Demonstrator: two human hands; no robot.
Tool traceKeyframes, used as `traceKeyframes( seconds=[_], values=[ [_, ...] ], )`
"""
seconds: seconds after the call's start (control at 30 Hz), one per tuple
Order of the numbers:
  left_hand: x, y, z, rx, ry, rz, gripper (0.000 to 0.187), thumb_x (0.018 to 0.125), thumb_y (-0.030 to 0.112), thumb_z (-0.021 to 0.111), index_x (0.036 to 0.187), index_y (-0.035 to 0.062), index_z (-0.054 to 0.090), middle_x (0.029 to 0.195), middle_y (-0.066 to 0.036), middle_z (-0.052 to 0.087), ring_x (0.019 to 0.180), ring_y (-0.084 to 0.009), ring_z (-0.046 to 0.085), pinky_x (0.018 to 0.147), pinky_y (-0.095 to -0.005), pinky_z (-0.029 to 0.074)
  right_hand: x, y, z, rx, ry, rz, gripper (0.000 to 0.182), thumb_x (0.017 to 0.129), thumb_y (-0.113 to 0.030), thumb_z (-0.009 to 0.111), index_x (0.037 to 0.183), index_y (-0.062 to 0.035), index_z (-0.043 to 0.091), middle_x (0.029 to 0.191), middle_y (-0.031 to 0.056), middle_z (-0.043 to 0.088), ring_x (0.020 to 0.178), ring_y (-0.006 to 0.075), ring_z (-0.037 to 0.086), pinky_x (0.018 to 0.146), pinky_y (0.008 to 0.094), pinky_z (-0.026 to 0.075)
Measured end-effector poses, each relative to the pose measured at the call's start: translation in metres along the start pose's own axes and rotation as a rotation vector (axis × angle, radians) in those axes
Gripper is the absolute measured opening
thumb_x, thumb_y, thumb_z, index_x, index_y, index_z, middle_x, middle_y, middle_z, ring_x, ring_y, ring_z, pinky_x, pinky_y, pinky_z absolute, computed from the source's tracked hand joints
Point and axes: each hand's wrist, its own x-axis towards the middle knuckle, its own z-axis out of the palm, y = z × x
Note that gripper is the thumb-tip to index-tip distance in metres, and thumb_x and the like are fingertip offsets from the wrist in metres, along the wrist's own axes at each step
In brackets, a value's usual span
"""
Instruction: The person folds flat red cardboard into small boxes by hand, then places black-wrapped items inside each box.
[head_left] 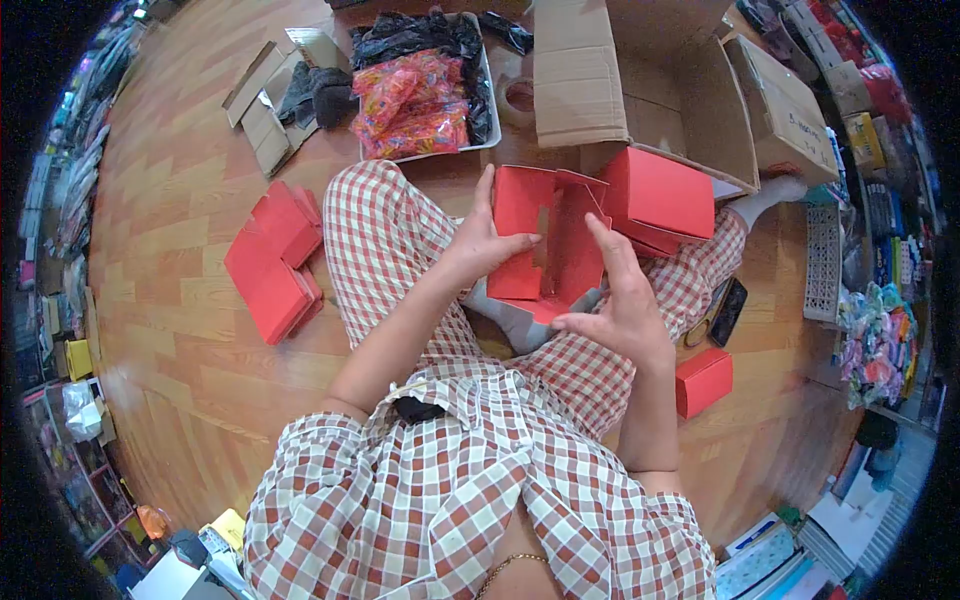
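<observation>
A partly folded red cardboard box (575, 235) is held up above my lap, its open inside facing me. My left hand (482, 238) grips its left wall, the thumb pressed inside and the fingers behind. On the other side, my right hand (630, 300) holds the box with the fingers along the right wall and the thumb by the lower edge. Just behind it are formed red boxes (665, 195) by my knee. Flat red box blanks (270, 260) lie stacked on the floor at left. A smaller red box (704, 382) rests at right.
A tray (490, 110) holds bags of orange-pink items and black plastic. An open brown carton (580, 75) stands ahead, beside a closed carton (785, 110). A tape roll (515, 100), a dark phone (728, 312) and cardboard pieces (265, 135) lie around. Stocked shelves line both sides.
</observation>
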Motion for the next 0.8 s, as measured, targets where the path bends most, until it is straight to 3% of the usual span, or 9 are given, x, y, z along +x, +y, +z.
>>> traceKeyframes(
  seconds=[0.1, 0.17, 0.3, 0.33, 0.37, 0.43, 0.53, 0.67, 0.8],
  values=[
    [-0.001, -0.012, 0.007, -0.076, -0.098, 0.035, 0.109, 0.072, 0.007, 0.073, 0.143, -0.0012, -0.010, 0.133, -0.023, 0.043, 0.118, -0.0250, 0.049, 0.101, -0.0331, 0.038, 0.004, 0.006, -0.003, -0.079, 0.150, -0.074, 0.082, 0.065, -0.019, 0.078, 0.133, -0.0006, 0.035, 0.112, 0.0233, 0.053, 0.107, 0.0401, 0.053, 0.090, 0.0424, 0.045],
    [-0.002, -0.013, 0.011, -0.029, -0.058, 0.050, 0.107, 0.074, 0.004, 0.071, 0.144, 0.0027, -0.010, 0.136, -0.021, 0.039, 0.120, -0.0242, 0.047, 0.102, -0.0339, 0.037, 0.003, 0.017, -0.003, -0.051, 0.159, 0.190, 0.077, 0.069, -0.014, 0.074, 0.133, -0.0012, 0.034, 0.107, 0.0251, 0.055, 0.104, 0.0414, 0.054, 0.088, 0.0431, 0.046],
    [-0.003, -0.020, 0.009, 0.067, -0.081, 0.086, 0.106, 0.076, -0.001, 0.068, 0.144, 0.0076, -0.012, 0.140, -0.019, 0.035, 0.121, -0.0232, 0.046, 0.102, -0.0346, 0.037, 0.006, 0.016, 0.009, -0.008, 0.278, 0.170, 0.071, 0.074, 0.004, 0.055, 0.138, -0.0029, 0.026, 0.112, 0.0286, 0.054, 0.099, 0.0424, 0.057, 0.087, 0.0440, 0.046],
    [-0.005, -0.018, 0.010, 0.068, -0.079, 0.083, 0.106, 0.076, -0.001, 0.068, 0.144, 0.0076, -0.012, 0.140, -0.019, 0.035, 0.121, -0.0232, 0.046, 0.102, -0.0346, 0.037, 0.007, 0.009, 0.009, -0.044, 0.231, 0.272, 0.081, 0.070, 0.007, 0.054, 0.142, -0.0056, 0.020, 0.111, 0.0250, 0.057, 0.101, 0.0352, 0.059, 0.088, 0.0409, 0.046],
    [-0.008, -0.016, 0.012, 0.078, -0.080, 0.089, 0.107, 0.076, -0.001, 0.068, 0.144, 0.0083, -0.013, 0.140, -0.019, 0.035, 0.121, -0.0233, 0.047, 0.102, -0.0348, 0.037, 0.008, 0.009, 0.009, -0.041, 0.230, 0.272, 0.081, 0.070, 0.007, 0.054, 0.142, -0.0056, 0.020, 0.111, 0.0250, 0.057, 0.101, 0.0352, 0.059, 0.088, 0.0409, 0.046],
    [-0.010, -0.012, 0.013, 0.089, -0.082, 0.098, 0.107, 0.076, -0.001, 0.068, 0.144, 0.0090, -0.014, 0.139, -0.019, 0.036, 0.120, -0.0234, 0.047, 0.101, -0.0349, 0.038, 0.012, 0.013, 0.010, -0.001, 0.373, 0.093, 0.075, 0.069, 0.008, 0.050, 0.139, -0.0039, 0.025, 0.123, 0.0264, 0.048, 0.102, 0.0425, 0.055, 0.088, 0.0438, 0.047],
    [-0.011, -0.007, 0.012, 0.028, -0.105, 0.113, 0.109, 0.074, 0.010, 0.072, 0.142, -0.0004, -0.012, 0.135, -0.024, 0.040, 0.119, -0.0279, 0.048, 0.102, -0.0338, 0.036, 0.013, 0.023, 0.010, 0.000, 0.372, -0.045, 0.063, 0.068, 0.010, 0.050, 0.129, -0.0017, 0.042, 0.122, 0.0236, 0.049, 0.101, 0.0410, 0.055, 0.086, 0.0430, 0.048],
    [-0.013, 0.001, 0.011, -0.114, -0.102, 0.045, 0.105, 0.077, 0.013, 0.071, 0.143, -0.0002, -0.011, 0.137, -0.023, 0.036, 0.121, -0.0274, 0.045, 0.103, -0.0348, 0.035, 0.006, 0.015, 0.019, -0.149, 0.228, 0.001, 0.037, 0.068, 0.011, 0.051, 0.103, 0.0038, 0.060, 0.111, 0.0250, 0.050, 0.101, 0.0402, 0.055, 0.084, 0.0424, 0.049],
    [0.001, -0.008, 0.015, -0.233, 0.034, -0.053, 0.102, 0.079, 0.023, 0.072, 0.144, -0.0011, -0.003, 0.137, -0.024, 0.035, 0.121, -0.0279, 0.045, 0.102, -0.0347, 0.037, 0.004, 0.009, 0.034, -0.265, 0.202, -0.028, 0.037, 0.069, 0.008, 0.055, 0.106, 0.0053, 0.059, 0.118, 0.0286, 0.046, 0.101, 0.0438, 0.054, 0.085, 0.0427, 0.049]
  ],
)
